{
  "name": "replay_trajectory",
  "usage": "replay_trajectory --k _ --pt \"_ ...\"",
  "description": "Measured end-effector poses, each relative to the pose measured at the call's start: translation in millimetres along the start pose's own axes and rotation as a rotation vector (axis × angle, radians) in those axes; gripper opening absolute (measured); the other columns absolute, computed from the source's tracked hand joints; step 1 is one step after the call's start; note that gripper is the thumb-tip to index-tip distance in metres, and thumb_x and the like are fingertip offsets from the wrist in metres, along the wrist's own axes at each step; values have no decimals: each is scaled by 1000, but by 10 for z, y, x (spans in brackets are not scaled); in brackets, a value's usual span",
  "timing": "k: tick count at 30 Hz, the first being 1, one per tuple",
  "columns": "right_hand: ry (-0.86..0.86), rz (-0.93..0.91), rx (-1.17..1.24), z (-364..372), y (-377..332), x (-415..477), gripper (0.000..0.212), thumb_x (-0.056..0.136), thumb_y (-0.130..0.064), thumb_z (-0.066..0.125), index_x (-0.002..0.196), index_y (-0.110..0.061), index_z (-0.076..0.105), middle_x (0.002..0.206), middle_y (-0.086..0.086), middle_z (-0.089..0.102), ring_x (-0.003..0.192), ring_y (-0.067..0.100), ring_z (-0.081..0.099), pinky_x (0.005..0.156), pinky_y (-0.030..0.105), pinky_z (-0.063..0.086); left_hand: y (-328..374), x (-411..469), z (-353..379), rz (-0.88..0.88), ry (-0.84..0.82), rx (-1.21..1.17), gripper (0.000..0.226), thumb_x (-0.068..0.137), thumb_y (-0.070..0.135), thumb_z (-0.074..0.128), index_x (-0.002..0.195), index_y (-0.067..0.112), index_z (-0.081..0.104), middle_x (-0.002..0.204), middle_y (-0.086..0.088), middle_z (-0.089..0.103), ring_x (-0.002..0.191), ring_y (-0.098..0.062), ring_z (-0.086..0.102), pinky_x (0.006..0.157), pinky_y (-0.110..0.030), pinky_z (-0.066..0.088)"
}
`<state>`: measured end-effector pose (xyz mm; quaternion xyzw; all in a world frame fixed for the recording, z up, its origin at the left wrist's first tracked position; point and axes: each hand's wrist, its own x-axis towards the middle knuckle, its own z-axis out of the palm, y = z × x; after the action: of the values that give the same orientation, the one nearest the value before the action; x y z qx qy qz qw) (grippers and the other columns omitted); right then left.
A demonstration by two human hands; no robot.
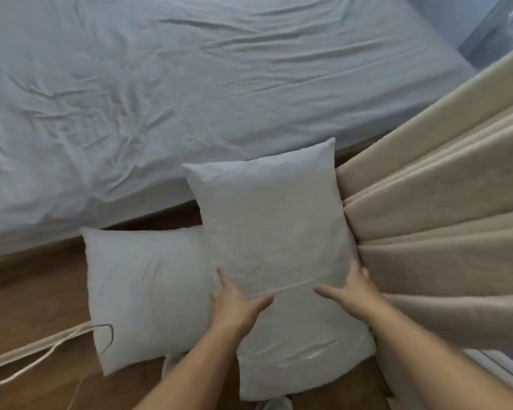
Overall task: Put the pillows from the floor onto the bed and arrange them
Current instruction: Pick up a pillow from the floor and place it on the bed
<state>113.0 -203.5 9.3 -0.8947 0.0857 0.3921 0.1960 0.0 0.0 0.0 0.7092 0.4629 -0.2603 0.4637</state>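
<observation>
Two white pillows lie on the wooden floor beside the bed. The larger pillow is on top, lengthwise, its far corner against the mattress edge. It overlaps the second pillow to its left. My left hand grips the larger pillow's left edge, thumb on top. My right hand holds its right edge, fingers curled around the side next to the curtain. The bed fills the upper view with a wrinkled pale blue sheet and no pillows on it.
Beige curtain folds hang at the right, touching the larger pillow. A thin cable and a light strap run across the wooden floor at the lower left, the cable looping over the second pillow's corner.
</observation>
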Motion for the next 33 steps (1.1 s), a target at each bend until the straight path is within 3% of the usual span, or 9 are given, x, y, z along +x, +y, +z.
replay_trajectory --k 3,6,10,12,16,22,27,30,33 --pt "104 -2 15 247 13 696 142 54 -63 82 153 -11 -6 161 15 2 147 32 14 119 42 19 -25 591 370 -1 20 13 144 53 63 81 143 39 -29 158 -20 5 138 -44 28 111 -54 32" --pt "201 -18 49 620 58 1173 133 50 -61 84 150 -7 16 154 21 29 139 35 34 111 43 35 -124 986 737 47 102 46 132 67 57 76 146 33 -27 156 -22 16 131 -44 40 104 -46 39" --pt "449 18 -30 914 12 1387 54 71 -41 78 107 -3 64 113 23 67 105 39 62 80 37 47 -229 1246 880 135 283 120 63 91 36 56 144 18 27 115 -17 66 102 -39 61 88 -39 49" --pt "512 -4 -36 898 -26 1331 39 76 -32 75 100 -1 68 106 26 69 99 42 63 77 39 48 -215 1248 813 172 316 148 27 92 26 51 116 12 52 99 -19 69 92 -40 63 78 -41 51" --pt "545 -68 101 580 -234 717 29 71 -28 75 86 -5 67 91 23 70 85 41 65 70 44 52 -111 847 385 189 290 84 15 90 21 54 93 9 62 90 -18 69 85 -39 63 69 -38 45" --pt "589 -285 236 -449 -1870 -364 27 75 -26 76 65 -12 55 74 17 66 73 38 61 62 38 42 760 88 -1189 218 400 -123 23 90 26 59 79 6 58 84 -20 69 79 -40 60 63 -39 40" --pt "634 -523 191 -1522 -4020 -1021 27 80 -34 69 79 -8 61 85 20 69 84 40 62 66 35 37 2055 -354 -3224 364 584 -154 29 91 33 58 74 9 55 85 -18 68 85 -38 62 65 -36 35" --pt "676 -630 234 -2186 -5482 -1348 19 88 -25 57 80 -8 62 85 15 65 91 37 63 68 31 36 2830 -511 -4608 454 775 -162 22 95 24 52 97 7 65 102 -20 69 100 -38 62 77 -39 43" --pt "663 -727 246 -2706 -6698 -1689 25 93 -12 45 101 -5 68 102 14 66 103 35 62 70 27 34 3395 -690 -5776 552 905 -196 35 93 14 49 128 9 53 124 -19 62 116 -37 56 94 -38 43"
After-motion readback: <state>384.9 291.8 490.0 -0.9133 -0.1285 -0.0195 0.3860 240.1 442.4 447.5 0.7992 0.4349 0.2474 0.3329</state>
